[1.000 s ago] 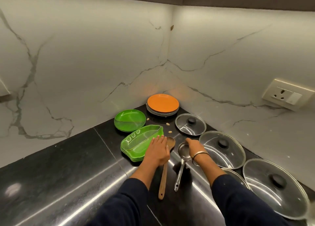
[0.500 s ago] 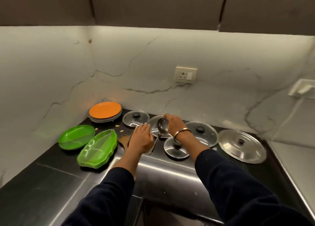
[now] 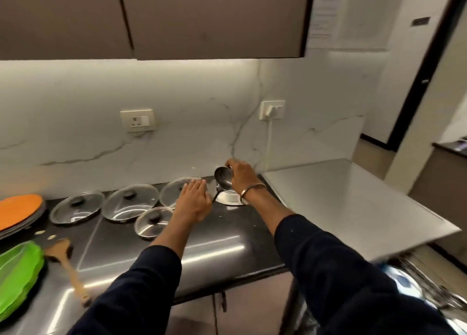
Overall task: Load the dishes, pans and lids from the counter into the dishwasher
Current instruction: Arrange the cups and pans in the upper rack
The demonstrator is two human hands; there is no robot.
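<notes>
The right hand [image 3: 241, 174] grips a shiny steel ladle [image 3: 223, 179] by its round bowl, while the left hand [image 3: 193, 200] hovers flat, fingers together, over round glass lids [image 3: 130, 204] on the glossy black table [image 3: 222, 243].

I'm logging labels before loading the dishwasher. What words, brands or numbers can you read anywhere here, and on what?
No text can be read.
Paper sheets on the wall right of the cabinet: printed lines, too blurred to read.
Glass lids, steel ladle, green plates: no visible markings.

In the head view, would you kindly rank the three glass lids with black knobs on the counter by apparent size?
1. Middle glass lid, largest.
2. Left glass lid, close to it and at similar distance, so this order is unsure.
3. Front glass lid, clearly smallest although nearest.
</notes>
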